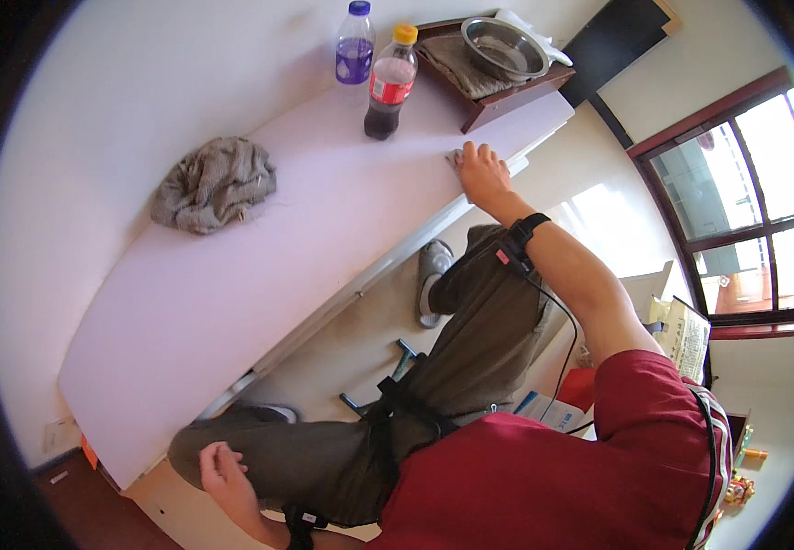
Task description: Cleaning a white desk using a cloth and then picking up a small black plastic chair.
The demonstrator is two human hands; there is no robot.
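My right hand [485, 175] reaches to the far right edge of the white tabletop [266, 275]. Its fingers are curled over a small grey piece [453, 159], perhaps cloth, pressed on the surface; most of it is hidden by the hand. Down at the lower left, my left hand [226, 474] is at my left knee, slightly blurred, with loosely bent fingers and nothing seen in it. A crumpled grey-brown cloth [215, 184] lies on the table by the wall. Past it stand a bottle of dark drink [390, 86] with a yellow cap and a purple-labelled bottle [354, 48].
A brown wooden tray [514, 96] at the table's far end holds a folded brown towel [462, 65] and a stainless steel bowl [505, 48]. Below the table edge are my legs and a green metal bar [404, 359]. A dark-framed window [748, 206] is at right.
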